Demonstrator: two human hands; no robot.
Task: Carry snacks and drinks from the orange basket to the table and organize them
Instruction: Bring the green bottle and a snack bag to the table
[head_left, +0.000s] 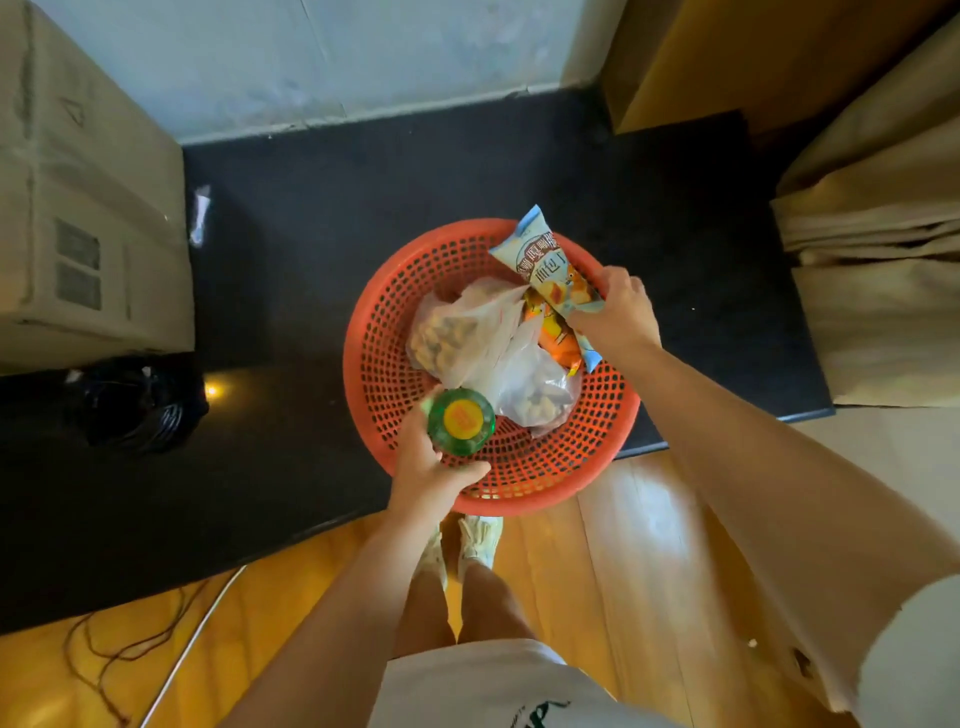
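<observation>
Left hand (434, 467) wraps round green plastic bottle with yellow cap (461, 418); right hand (618, 306) pinches pale-blue bread packet (550, 270), both above round orange perforated plastic basket (395, 374), clear snack bags (467, 332) between grips.

Large cardboard box (78, 208) at nine o'clock; black bag (137, 402) just below; folded brown cardboard (878, 270) at three; loose cables (130, 644) at seven.
</observation>
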